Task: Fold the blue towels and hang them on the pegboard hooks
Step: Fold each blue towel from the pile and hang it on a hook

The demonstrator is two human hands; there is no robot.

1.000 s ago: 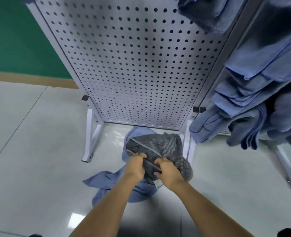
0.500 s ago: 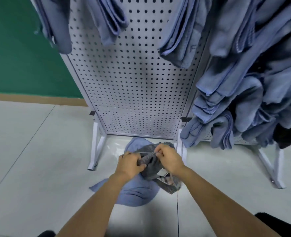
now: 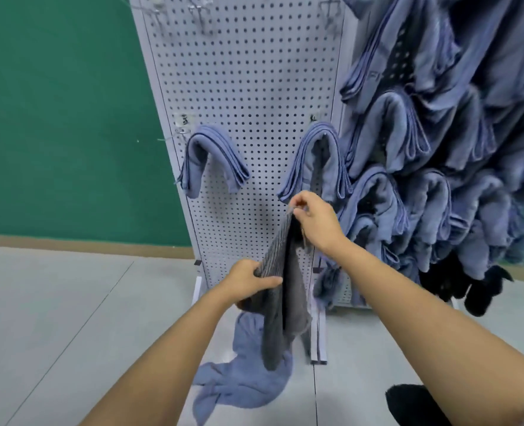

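- Head view: I saw the right hand (image 3: 314,221) pinching the top edge of a grey towel (image 3: 280,290) in front of the pegboard (image 3: 254,87), and the left hand (image 3: 250,279) clamped on its middle.
- A blue towel (image 3: 245,379) lay on the floor below the pegboard.
- I judged the loose hanging end might unfold if either pinch slipped.

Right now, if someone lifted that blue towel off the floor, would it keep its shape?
Probably not. The crumpled blue cloth towel lies in loose folds on the pale tiled floor, so it would likely sag limp. It looks thin, probably light.
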